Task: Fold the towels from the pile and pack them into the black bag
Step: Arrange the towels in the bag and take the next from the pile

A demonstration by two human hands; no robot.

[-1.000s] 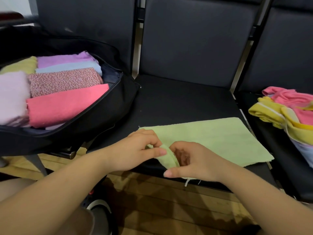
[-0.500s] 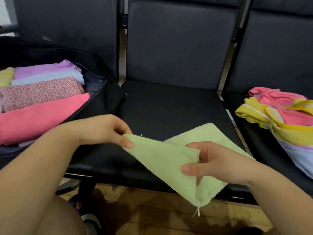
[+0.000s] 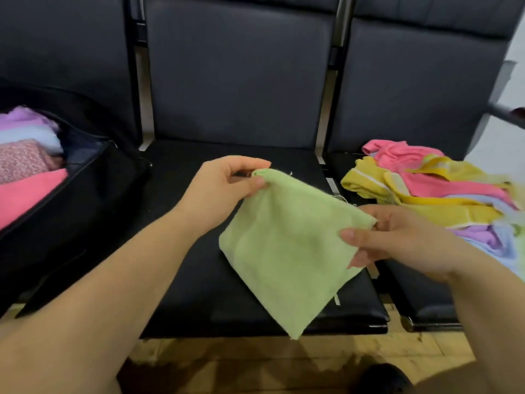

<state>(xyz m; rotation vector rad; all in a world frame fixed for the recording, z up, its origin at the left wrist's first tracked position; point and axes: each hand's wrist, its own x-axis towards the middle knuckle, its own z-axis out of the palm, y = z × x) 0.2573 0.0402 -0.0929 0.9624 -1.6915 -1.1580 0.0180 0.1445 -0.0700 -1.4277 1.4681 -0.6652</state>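
Here a row of dark padded chairs (image 3: pixel 235 81) stands on a yellowish wooden floor (image 3: pixel 255 362). Above the middle seat (image 3: pixel 199 280), the left hand (image 3: pixel 224 186) pinches the upper corner of a folded green towel (image 3: pixel 287 251), while the right hand (image 3: pixel 397 240) pinches its right corner. The black bag (image 3: pixel 71 200), holding folded towels (image 3: pixel 25 172), lies on the left seat. The pile (image 3: pixel 431 189) rests on the right seat.
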